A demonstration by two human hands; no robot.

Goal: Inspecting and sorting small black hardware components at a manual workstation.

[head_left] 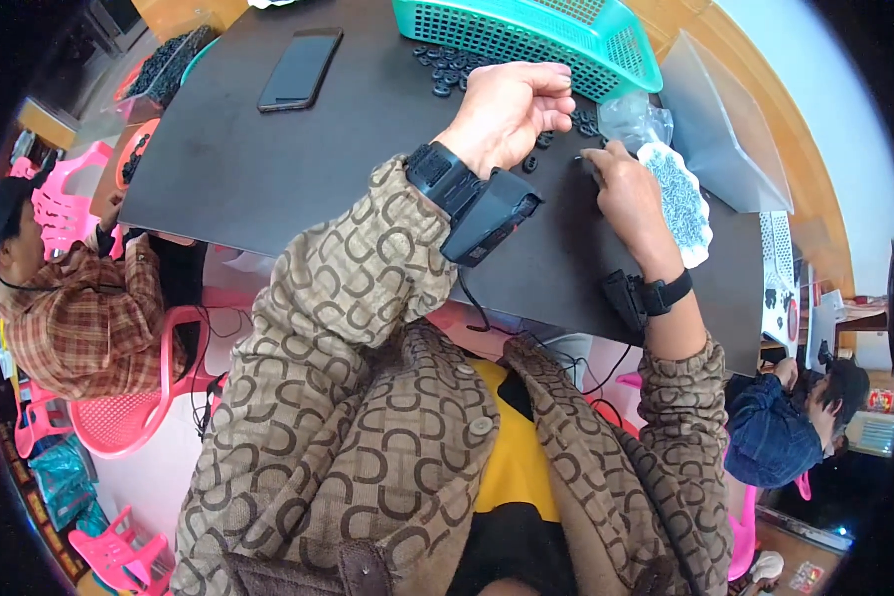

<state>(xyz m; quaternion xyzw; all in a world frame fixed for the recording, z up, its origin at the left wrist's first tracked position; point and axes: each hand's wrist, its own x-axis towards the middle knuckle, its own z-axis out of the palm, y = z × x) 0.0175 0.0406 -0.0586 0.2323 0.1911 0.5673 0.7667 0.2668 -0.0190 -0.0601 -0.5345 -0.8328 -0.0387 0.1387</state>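
Observation:
My left hand (pixel 507 111) is over the far part of the table, its wrist turned and its fingers curled in. Whatever those fingers hold, if anything, is hidden. Around it lie small black parts with holes (pixel 450 70), strewn in front of the green basket (pixel 487 42), with a few more by the fingertips. To the right, my right hand (pixel 626 194) has its thumb and fingers closed together above the tabletop, and a tiny item at the tips is too small to name. Beside it sits a white scalloped dish (pixel 703 233) heaped with small grey metal pieces (pixel 673 194).
A clear plastic bag (pixel 634 121) lies between basket and dish. A translucent bin (pixel 730 124) stands at the right edge. A dark phone (pixel 301 70) rests on the dark table (pixel 219 149). People sit at left (pixel 89 328) and right (pixel 780 427).

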